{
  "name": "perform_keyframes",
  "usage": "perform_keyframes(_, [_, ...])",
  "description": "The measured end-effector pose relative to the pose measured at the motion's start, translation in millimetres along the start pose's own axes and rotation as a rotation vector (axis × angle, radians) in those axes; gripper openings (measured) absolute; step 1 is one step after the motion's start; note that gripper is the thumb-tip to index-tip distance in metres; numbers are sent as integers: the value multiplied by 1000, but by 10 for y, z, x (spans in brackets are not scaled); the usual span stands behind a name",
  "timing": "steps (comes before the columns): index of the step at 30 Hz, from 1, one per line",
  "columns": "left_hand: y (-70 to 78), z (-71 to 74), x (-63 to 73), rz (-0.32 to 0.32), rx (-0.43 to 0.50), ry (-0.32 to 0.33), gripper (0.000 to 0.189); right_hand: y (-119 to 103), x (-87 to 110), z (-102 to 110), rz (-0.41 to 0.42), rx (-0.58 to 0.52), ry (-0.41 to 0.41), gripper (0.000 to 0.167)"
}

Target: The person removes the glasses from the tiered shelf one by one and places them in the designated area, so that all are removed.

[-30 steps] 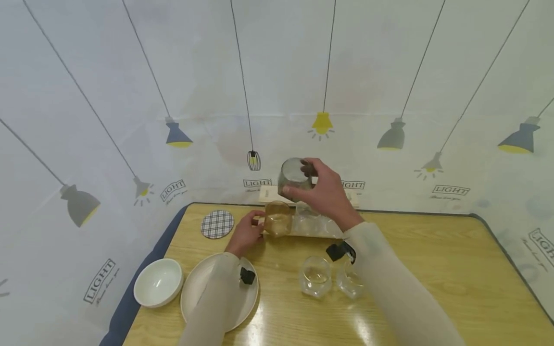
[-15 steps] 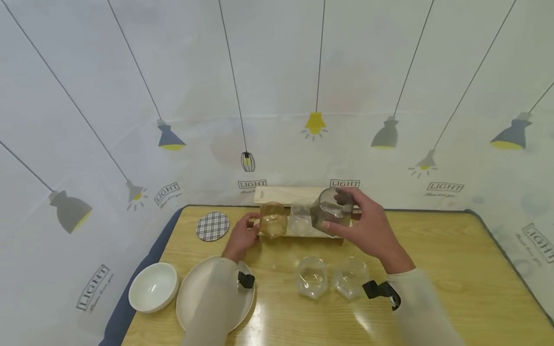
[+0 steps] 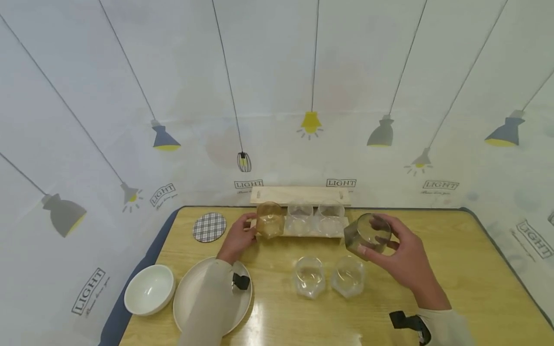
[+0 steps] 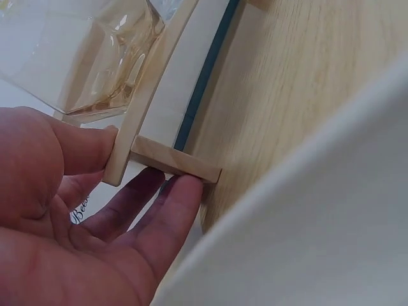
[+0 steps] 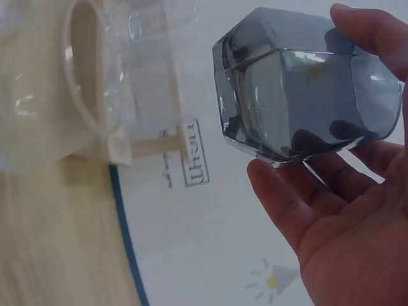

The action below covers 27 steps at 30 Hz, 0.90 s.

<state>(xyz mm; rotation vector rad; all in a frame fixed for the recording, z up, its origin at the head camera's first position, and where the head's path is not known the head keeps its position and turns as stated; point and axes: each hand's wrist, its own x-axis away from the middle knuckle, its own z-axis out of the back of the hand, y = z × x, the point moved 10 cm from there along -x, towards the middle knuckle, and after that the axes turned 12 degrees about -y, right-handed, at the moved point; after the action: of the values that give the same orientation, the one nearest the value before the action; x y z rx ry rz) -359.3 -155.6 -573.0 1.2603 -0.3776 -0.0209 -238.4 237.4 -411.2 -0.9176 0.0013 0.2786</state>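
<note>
My right hand (image 3: pixel 413 257) holds a smoky grey faceted glass (image 3: pixel 367 238) in the air, right of the wooden rack (image 3: pixel 300 194). In the right wrist view the thumb lies on one side of the grey glass (image 5: pixel 299 83) and the fingers on the other. At the rack's left end, my left hand (image 3: pixel 237 238) grips the wood: the left wrist view shows its thumb at the shelf's tip and fingertips against the rack's leg (image 4: pixel 175 158). An amber glass (image 3: pixel 270 225) stands beside that hand on the rack, followed by two clear glasses (image 3: pixel 299 220).
Two more clear glasses (image 3: pixel 309 278) stand on the wooden table (image 3: pixel 294 319) in front of the rack. At the left are a white bowl (image 3: pixel 149 290), a pale plate (image 3: pixel 186 295) partly under the left sleeve, and a checked coaster (image 3: pixel 209 227). A printed wall covering (image 3: pixel 277 96) rises behind.
My right hand has carried the grey glass from above the rack to the right and down, uncovering the two clear glasses there. My left hand stays at the rack's left end.
</note>
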Motion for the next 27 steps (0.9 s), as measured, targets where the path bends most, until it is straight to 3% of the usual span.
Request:
perform_keyframes(11, [28, 1, 10, 16, -44, -7, 41, 681, 334, 21, -160, -66, 21, 78])
perform_keyframes(19, [90, 83, 37, 20, -95, 29, 41, 1147, 500, -110, -274, -69, 1, 82])
perform_keyframes(27, [23, -6, 18, 21, -35, -2, 41, 1416, 703, -229, -381, -28, -55, 86])
